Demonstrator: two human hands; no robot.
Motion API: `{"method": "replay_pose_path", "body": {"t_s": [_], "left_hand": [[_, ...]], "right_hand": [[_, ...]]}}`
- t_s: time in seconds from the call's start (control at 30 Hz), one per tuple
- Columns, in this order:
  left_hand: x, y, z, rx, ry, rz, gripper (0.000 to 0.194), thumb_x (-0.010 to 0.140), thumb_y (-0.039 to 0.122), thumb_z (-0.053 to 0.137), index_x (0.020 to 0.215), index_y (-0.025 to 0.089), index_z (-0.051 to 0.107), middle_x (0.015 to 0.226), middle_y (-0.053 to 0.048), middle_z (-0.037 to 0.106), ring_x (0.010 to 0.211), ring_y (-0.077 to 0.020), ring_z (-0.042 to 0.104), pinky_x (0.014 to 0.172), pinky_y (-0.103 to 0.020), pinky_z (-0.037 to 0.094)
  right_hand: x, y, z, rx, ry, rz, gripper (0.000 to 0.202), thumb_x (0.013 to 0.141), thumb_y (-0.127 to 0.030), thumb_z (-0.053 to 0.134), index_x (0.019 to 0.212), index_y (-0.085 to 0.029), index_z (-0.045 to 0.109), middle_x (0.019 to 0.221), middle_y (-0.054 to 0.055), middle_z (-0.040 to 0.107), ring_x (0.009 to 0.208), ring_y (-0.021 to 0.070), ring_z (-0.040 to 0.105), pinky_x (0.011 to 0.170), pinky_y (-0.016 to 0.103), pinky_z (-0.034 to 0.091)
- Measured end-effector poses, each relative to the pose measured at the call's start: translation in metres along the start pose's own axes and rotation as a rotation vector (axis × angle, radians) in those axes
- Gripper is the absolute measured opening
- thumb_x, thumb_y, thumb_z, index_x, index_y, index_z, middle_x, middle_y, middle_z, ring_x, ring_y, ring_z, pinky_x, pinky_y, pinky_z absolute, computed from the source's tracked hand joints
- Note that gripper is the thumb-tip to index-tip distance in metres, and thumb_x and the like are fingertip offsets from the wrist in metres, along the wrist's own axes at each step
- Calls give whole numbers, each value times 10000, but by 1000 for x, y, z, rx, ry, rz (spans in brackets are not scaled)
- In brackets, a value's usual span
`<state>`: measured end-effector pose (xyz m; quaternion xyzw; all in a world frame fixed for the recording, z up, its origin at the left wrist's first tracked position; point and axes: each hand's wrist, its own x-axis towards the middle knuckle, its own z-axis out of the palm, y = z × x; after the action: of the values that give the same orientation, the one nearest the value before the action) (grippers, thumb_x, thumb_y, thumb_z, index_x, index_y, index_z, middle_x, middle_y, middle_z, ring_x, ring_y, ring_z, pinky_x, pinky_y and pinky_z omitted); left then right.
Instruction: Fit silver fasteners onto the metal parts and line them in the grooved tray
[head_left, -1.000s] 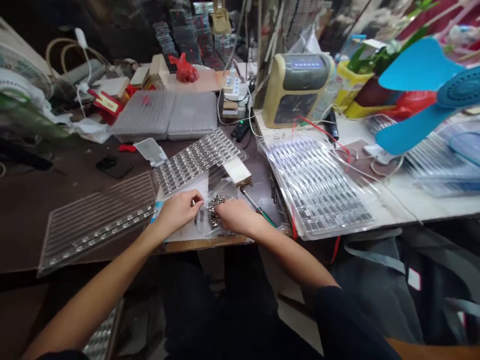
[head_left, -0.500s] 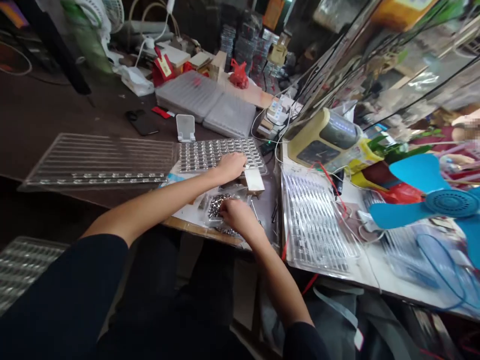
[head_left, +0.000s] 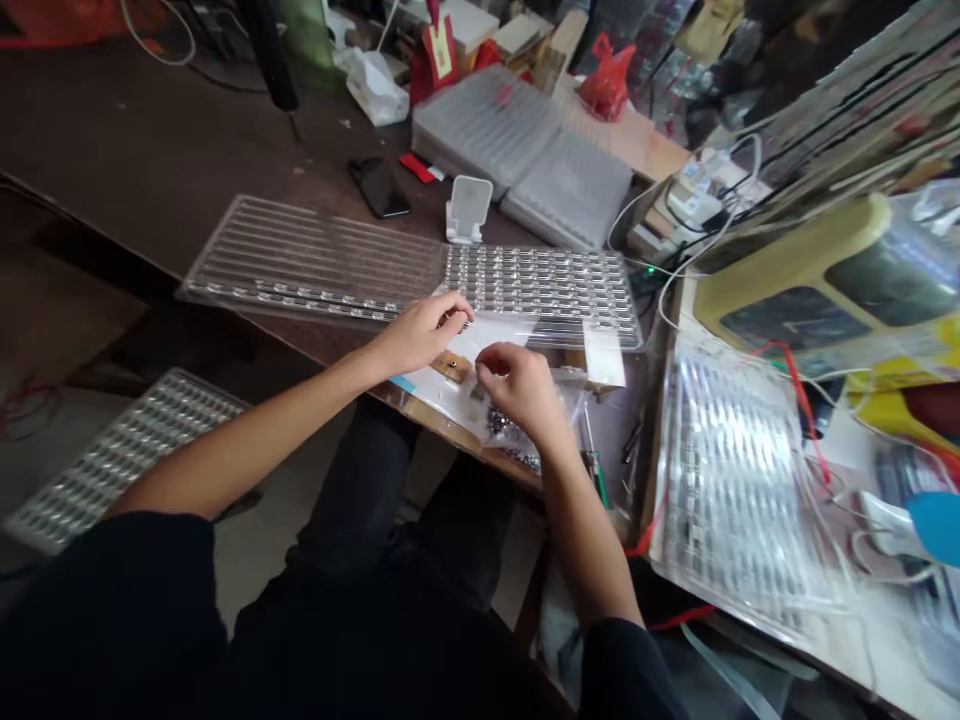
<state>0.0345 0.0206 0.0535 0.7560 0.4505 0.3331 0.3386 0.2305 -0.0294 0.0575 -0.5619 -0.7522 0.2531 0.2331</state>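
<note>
My left hand (head_left: 424, 332) is closed, fingers curled at the near edge of the filled clear tray (head_left: 540, 285). Something small and shiny shows at its fingertips, too small to name. My right hand (head_left: 521, 385) has thumb and fingertips brought together; what they hold, if anything, is hidden. Between the hands lies a small wooden block (head_left: 450, 367) with a little metal piece on it. Beneath my right hand is a clear plastic bag (head_left: 504, 432) of small shiny metal parts. Left of the filled tray, a second ribbed tray (head_left: 315, 250) has parts along its near rows.
A white box (head_left: 604, 355) stands right of the bag, with a green-handled screwdriver (head_left: 598, 475) nearby. Behind are a phone stand (head_left: 469, 208), a phone (head_left: 380, 187) and stacked trays (head_left: 487, 125). More trays (head_left: 735, 480) lie at right; another (head_left: 124, 460) is low at left.
My left hand has drawn back leftward from the filled tray toward the wooden block. My right hand has lifted out of the bag of metal parts. The view has shifted down and left.
</note>
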Motion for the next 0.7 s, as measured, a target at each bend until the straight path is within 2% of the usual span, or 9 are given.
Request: {"method": "replay_pose_path", "body": {"t_s": [0.1, 0.27, 0.4, 0.57, 0.63, 0.7], "left_hand": [[-18, -21, -6, 1, 51, -36, 160, 952, 265, 587, 1022, 182, 704, 994, -42, 754, 852, -163, 681, 819, -297, 529], [-35, -43, 0, -77, 77, -79, 165, 883, 290, 720, 1006, 181, 721, 976, -52, 776, 882, -182, 726, 837, -292, 575], [-36, -49, 4, -145, 70, -85, 133, 902, 276, 687, 993, 191, 731, 935, -37, 779, 868, -179, 735, 808, -277, 589], [-31, -51, 7, -174, 78, -70, 92, 880, 230, 688, 942, 187, 740, 964, -35, 771, 789, -157, 712, 733, -261, 587], [-31, -52, 9, -160, 94, -73, 92, 887, 218, 684, 953, 187, 739, 945, -32, 768, 785, -155, 708, 719, -259, 577], [-31, -52, 11, -133, 100, -73, 95, 896, 228, 690, 972, 198, 739, 933, -24, 768, 782, -155, 707, 716, -264, 564]], "right_hand": [[11, -3, 15, 57, -33, 3, 179, 808, -147, 594, 887, -168, 753, 859, 54, 773, 768, 173, 695, 773, 274, 514], [12, 0, 30, 135, -58, 76, 192, 897, -214, 589, 959, -173, 767, 929, 68, 789, 827, 191, 726, 811, 286, 537], [11, -1, 36, 3, -86, 47, 229, 956, -203, 541, 1007, -193, 764, 1004, 77, 778, 928, 208, 717, 876, 293, 522], [9, -9, 46, -299, -171, -42, 298, 1011, -180, 476, 1166, -192, 730, 1087, 112, 732, 1004, 225, 678, 902, 297, 498], [8, -10, 45, -330, -201, -45, 297, 1021, -183, 472, 1177, -198, 724, 1078, 107, 725, 995, 220, 680, 884, 289, 498], [6, -8, 38, -260, -165, -44, 280, 1019, -187, 486, 1181, -198, 714, 1078, 97, 725, 953, 202, 691, 860, 277, 505]]}}
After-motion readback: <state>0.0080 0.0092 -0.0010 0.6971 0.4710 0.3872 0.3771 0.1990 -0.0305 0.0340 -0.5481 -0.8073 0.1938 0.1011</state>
